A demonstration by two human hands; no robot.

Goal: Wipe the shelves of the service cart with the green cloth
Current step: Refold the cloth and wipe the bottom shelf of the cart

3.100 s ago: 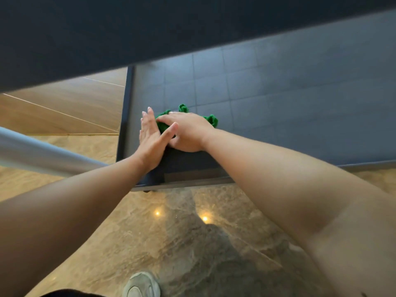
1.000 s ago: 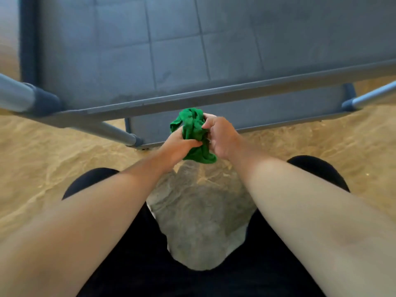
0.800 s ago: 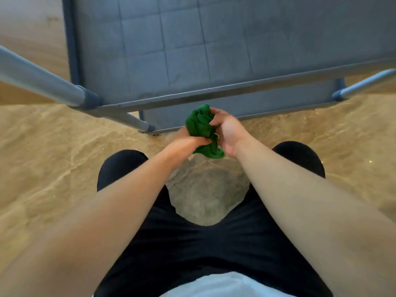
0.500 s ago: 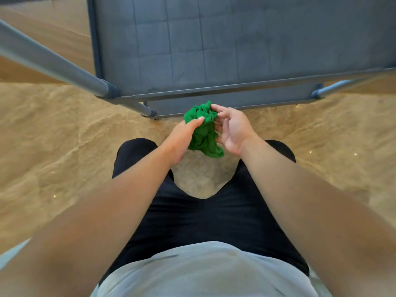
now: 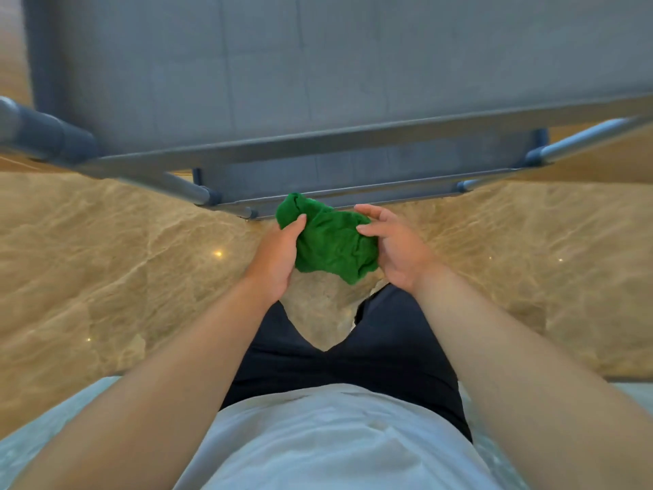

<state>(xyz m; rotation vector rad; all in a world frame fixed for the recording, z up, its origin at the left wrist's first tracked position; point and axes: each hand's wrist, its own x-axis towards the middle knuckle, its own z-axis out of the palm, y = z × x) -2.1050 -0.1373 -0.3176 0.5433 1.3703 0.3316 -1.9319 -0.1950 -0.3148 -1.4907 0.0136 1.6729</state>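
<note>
Both hands have lifted the cloth (image 5: 330, 242) off the cart (image 5: 318, 83); left hand (image 5: 277, 258) fingers pinch it, right hand (image 5: 394, 247) fingers loosely cup it, cart at twelve o'clock. Likely refolding before more wiping.

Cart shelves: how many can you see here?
2. The upper shelf fills the top of the view; a lower shelf shows as a strip beneath its front rail. Another level may be hidden.

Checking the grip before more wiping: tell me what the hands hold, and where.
Both hold the bunched green cloth: left hand grips its left edge, right hand cups its right side.
</note>
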